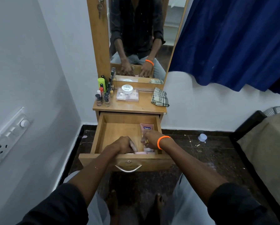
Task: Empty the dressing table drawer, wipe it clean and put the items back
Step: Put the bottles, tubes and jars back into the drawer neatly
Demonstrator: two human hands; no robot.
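The wooden drawer (103,127) of the dressing table is pulled out. Both my hands reach into its front right part. My left hand (122,144) is closed around a pale pink flat item (133,146). My right hand (149,138), with an orange band on the wrist, pinches a small clear item at its fingertips; what it is I cannot tell. A pink tube (145,128) lies against the drawer's right wall. More pink items (142,152) lie at the front edge. The drawer's left half is bare wood.
On the tabletop (136,108) stand several small bottles (103,96) at the left, a clear box with a white round jar (127,89) on it, and a checked cloth (160,97) at the right. A mirror rises behind. A bed edge (257,143) is at the right.
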